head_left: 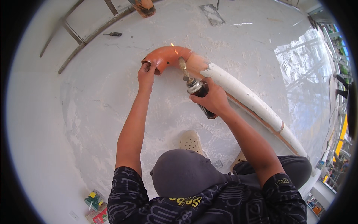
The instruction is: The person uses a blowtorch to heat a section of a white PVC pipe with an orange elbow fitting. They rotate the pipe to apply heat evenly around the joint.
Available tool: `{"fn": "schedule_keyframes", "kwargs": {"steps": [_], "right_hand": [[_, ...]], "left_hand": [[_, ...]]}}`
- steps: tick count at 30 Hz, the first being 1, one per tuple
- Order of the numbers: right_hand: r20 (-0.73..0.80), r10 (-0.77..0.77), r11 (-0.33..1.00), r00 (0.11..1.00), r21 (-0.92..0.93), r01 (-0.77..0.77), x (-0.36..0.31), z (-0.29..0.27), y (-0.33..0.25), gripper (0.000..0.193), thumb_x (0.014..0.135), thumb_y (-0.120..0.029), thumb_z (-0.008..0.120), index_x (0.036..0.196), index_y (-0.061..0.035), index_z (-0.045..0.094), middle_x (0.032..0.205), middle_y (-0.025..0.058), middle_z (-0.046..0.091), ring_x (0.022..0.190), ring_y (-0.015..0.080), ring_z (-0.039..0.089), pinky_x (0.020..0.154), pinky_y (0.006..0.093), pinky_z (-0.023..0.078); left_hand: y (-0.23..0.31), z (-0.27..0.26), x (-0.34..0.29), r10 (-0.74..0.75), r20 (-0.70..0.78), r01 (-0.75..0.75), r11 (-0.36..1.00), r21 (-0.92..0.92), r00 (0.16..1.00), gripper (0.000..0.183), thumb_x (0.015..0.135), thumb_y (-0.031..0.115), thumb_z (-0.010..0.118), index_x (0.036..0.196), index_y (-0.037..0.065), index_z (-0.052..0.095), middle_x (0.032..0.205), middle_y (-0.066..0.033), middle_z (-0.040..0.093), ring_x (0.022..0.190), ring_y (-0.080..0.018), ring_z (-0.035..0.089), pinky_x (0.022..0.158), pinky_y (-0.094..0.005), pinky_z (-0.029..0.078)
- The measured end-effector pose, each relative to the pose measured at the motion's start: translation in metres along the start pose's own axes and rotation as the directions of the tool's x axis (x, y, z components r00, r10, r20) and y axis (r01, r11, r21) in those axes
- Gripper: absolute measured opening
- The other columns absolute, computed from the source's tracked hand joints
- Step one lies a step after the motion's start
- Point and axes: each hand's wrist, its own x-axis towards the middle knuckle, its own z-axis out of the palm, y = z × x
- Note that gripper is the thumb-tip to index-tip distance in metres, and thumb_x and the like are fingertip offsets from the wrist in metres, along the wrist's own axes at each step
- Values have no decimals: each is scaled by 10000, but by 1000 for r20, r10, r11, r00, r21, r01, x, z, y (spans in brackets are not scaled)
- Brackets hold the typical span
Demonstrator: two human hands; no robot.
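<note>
An orange pipe elbow [168, 56] curves at the end of a long white-coated pipe [238, 84] lying on the floor. My left hand [147, 74] is closed on the rim of the elbow's open end, with the thumb outside and the other fingers partly hidden inside. My right hand [212, 95] grips the dark canister of a gas torch [201, 95]. The torch's brass nozzle [182, 64] points at the elbow near its joint with the pipe. Small yellow-orange flames [172, 44] show at the elbow's far side and on its surface.
A screwdriver [113, 34] lies toward the upper left, near a metal frame [93, 35]. Another orange pipe piece [144, 8] and a flat grey plate [212, 15] are at the far side. Coloured packages [96, 203] sit at the lower left. Dusty smears mark the pale floor.
</note>
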Motion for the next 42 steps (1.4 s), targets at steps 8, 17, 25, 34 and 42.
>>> {"fn": "schedule_keyframes", "kwargs": {"steps": [8,17,25,34,42], "right_hand": [[28,44,999,999,26,-44,11,-6,11,848,769,-462,903,1396,-12,551,1115,225,775,1054,367,770,914,461,602],[54,57,996,997,69,-61,11,-2,14,829,775,-452,927,1371,-3,565,1165,228,772,1074,357,772,939,449,606],[41,55,995,998,87,-59,23,-6,17,804,778,-407,948,1357,10,578,1156,220,779,1056,328,781,923,425,616],[62,77,993,995,86,-82,35,-10,31,850,778,-494,904,1385,-10,557,1145,239,770,1071,380,767,932,460,604],[29,40,990,999,132,-44,27,-22,35,854,781,-469,907,1399,-3,546,1161,243,766,1083,381,763,947,463,597]], "left_hand": [[-50,-10,6,-96,-13,94,990,-101,995,428,992,414,820,1178,37,736,990,-1,688,873,-98,561,804,-288,463],[-66,-12,9,-113,39,117,981,-154,993,459,1015,477,771,1235,79,711,1033,7,691,933,-119,598,818,-299,459],[-47,-8,17,-302,154,339,841,-421,941,755,1060,602,627,1554,48,488,1497,-102,587,1345,-261,569,1145,-455,434],[-23,30,67,-528,109,444,564,-696,842,781,1120,654,404,1560,10,444,1543,-185,566,1423,-351,570,1160,-555,500],[-53,38,75,-412,61,326,614,-719,909,601,1143,493,500,1502,11,505,1490,-166,617,1286,-347,665,1082,-497,562]]}}
